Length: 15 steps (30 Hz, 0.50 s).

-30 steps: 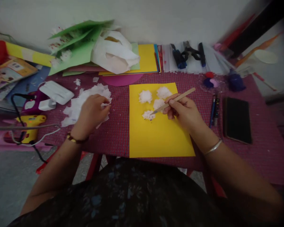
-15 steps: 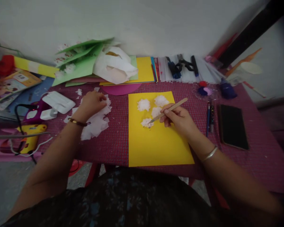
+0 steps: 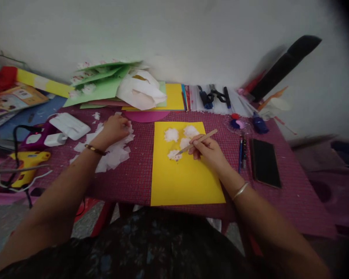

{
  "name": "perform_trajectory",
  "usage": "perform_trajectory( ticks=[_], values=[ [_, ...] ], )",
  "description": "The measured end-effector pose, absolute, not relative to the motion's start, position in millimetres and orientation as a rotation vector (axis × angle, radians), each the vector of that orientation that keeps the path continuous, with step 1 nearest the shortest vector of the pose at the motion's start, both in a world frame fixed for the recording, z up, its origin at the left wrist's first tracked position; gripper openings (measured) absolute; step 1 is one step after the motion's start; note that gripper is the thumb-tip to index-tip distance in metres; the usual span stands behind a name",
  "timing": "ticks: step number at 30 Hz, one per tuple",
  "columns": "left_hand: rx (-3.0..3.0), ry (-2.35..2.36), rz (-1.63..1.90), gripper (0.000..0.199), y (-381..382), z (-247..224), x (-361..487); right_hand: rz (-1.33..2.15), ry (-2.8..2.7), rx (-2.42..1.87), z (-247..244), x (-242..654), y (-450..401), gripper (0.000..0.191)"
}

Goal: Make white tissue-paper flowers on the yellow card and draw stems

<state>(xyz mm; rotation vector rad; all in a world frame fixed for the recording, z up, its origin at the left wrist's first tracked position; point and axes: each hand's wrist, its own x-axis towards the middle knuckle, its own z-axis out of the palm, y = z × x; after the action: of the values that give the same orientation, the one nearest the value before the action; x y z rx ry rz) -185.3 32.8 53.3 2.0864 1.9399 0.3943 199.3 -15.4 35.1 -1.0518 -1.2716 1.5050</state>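
Observation:
My right hand [image 3: 206, 151] pinches a slim, pale wooden stick [image 3: 208, 135] with a tapered, darker tip. Its tip touches the nearest of several ruffled white paper puffs [image 3: 173, 155], which has small dark specks on it. These puffs sit on the upper half of a yellow sheet [image 3: 186, 182]. To the left, my left hand [image 3: 116, 128] rests with curled fingers over a loose spread of white tissue paper squares [image 3: 113, 157]. Whatever lies between those fingertips is too small and hidden to name.
Green sheets with white puffs [image 3: 104, 91] and crumpled white paper [image 3: 142, 91] lie against the wall. A yellow glue gun [image 3: 27, 166] and white chargers [image 3: 69, 126] are at left. Scissors [image 3: 216, 93], pens [image 3: 242, 153] and a dark phone-like slab [image 3: 266, 162] are at right.
The whole view has shifted, so the table's right side sits further left in the picture. The stick's tip stays on the nearest puff. My left hand remains over the tissue squares.

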Motion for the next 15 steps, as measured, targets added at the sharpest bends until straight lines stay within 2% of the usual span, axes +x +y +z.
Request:
perform_trajectory(
  ticks=[4,9,15],
  values=[
    [1.991,1.995,0.579,0.011,22.3,70.4,-173.6,1.479,-1.276,-1.039,34.1,200.2,-13.4,0.041],
    [1.763,1.735,0.735,0.022,-0.3,90.3,-143.4,1.433,-1.246,-1.041,33.1,202.9,-5.3,0.04],
    [1.573,1.434,0.709,0.021,-28.1,75.5,-97.1,1.275,-1.162,-1.078,36.4,241.1,-34.8,0.025]
  ],
)
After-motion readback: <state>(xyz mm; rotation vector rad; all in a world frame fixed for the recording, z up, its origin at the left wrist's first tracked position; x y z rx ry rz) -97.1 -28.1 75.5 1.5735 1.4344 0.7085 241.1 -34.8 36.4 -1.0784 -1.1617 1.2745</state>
